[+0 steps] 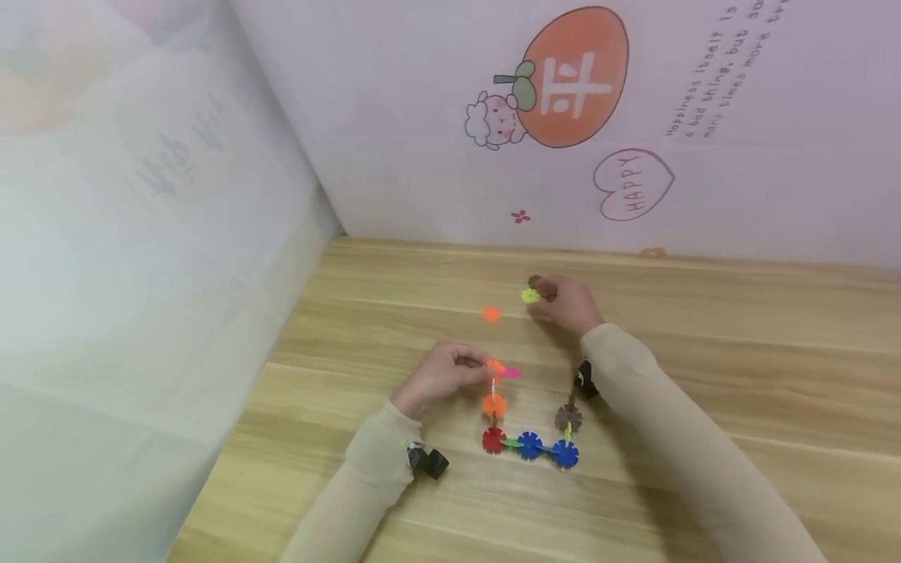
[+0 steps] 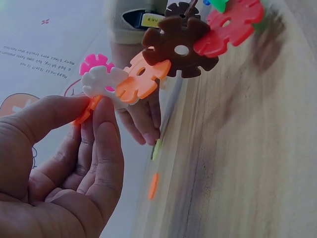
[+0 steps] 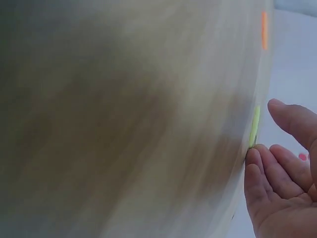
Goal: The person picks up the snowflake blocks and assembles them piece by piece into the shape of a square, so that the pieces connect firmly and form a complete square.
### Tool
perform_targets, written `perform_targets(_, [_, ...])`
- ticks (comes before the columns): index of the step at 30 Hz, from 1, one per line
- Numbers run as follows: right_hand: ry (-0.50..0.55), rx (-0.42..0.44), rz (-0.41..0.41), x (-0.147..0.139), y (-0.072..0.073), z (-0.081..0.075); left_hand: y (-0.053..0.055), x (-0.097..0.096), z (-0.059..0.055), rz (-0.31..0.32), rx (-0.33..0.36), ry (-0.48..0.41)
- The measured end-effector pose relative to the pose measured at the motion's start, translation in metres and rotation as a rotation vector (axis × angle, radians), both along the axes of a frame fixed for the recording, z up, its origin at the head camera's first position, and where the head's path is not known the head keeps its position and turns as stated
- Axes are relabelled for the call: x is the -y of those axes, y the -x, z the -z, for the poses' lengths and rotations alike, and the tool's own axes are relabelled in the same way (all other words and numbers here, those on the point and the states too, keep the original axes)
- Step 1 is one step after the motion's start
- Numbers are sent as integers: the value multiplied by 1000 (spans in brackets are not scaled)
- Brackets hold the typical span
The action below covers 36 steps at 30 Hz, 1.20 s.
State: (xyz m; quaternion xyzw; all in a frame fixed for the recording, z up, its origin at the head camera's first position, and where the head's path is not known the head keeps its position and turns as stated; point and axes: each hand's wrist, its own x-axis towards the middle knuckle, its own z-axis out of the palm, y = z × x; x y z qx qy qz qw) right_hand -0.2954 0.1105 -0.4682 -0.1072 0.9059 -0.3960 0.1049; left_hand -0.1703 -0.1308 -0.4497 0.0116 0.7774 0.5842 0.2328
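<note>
A chain of notched plastic discs hangs from my left hand [image 1: 443,374], whose thumb and fingers pinch an orange disc [image 2: 88,111] at its end. Beside that disc are a white disc [image 2: 101,82] and a pink disc [image 1: 514,374]. Further along come another orange disc [image 1: 494,406], a red disc [image 1: 494,440], blue discs [image 1: 565,453] and a brown disc [image 1: 568,418]. My right hand [image 1: 572,303] reaches to a loose yellow-green disc [image 1: 530,295] and a dark brown disc [image 1: 535,280] on the table. Its fingertips touch there, while the thumb stands apart.
A loose orange disc [image 1: 491,314] lies on the wooden table [image 1: 760,375], left of the yellow-green one. Behind the table rises a printed white sheet [image 1: 408,156], and another pale sheet [image 1: 141,313] borders it on the left.
</note>
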Motion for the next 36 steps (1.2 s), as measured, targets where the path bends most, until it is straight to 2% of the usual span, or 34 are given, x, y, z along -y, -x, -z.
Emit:
perform_targets(3, [-5,4,0,10,4,0,0,1,-1,3,-3,2])
perform_targets(8, [-97,-67,-20,17,7,4,-2,0,-2,-1,-1,-2])
perform_targets(11, [-168,-115,-40,17,5,3,-3,-2,-3,3,4,-17])
perform_targets(15, [-238,-165,-84,16,0,-1,-4,-2,-3,6,-19,10])
perform_targets(18, [-204,-179,-99,7,-5,-1,-5,-1,-4,0,-28,33])
perform_targets(22, [-75,-92,-69,-17,-22,1,-5,-1,-5,7,-12,24])
perform_targets(28, [28,61,-23,-54,-55,5,-3,-4,-6,31,-25,20])
perform_targets(33, [160,205,31,-67,-77,6,-2,-5,-5,32,-25,22])
perform_targets(36, [183,232,36,-67,-90,2,-2,-6,-4,29,-18,13])
